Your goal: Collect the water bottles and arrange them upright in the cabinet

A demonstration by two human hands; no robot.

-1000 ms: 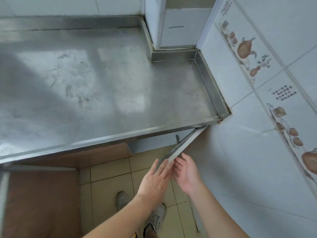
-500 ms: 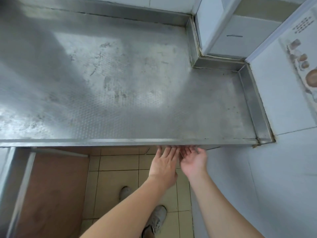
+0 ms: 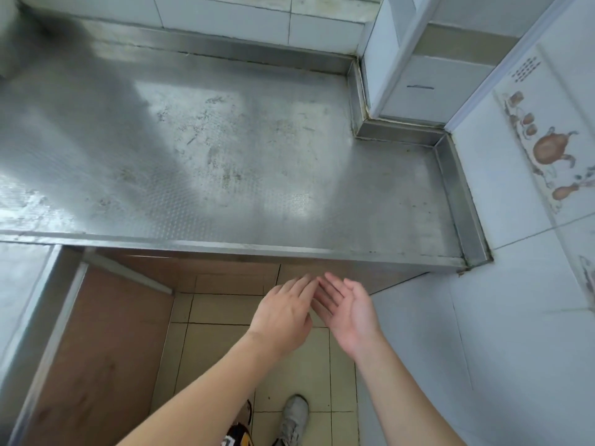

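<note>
No water bottle is in view. My left hand [image 3: 283, 313] and my right hand [image 3: 349, 309] hover side by side just below the front edge of the steel counter [image 3: 225, 162], fingers straight and holding nothing. The right palm faces up and left; the back of the left hand faces me. Beneath the counter, a cabinet door [image 3: 90, 342] with a brown inner face and metal frame stands swung out at the lower left. The cabinet's inside is hidden by the countertop.
White tiled wall [image 3: 521, 317] with teapot pictures runs close on the right. A white pillar [image 3: 418, 66] juts into the counter's back right corner. Beige floor tiles and my grey shoe [image 3: 294, 416] lie below.
The right cabinet door that my hands touched a second ago has swung shut under the counter. Both hands have drawn back from the counter edge toward me. The view has shifted.
</note>
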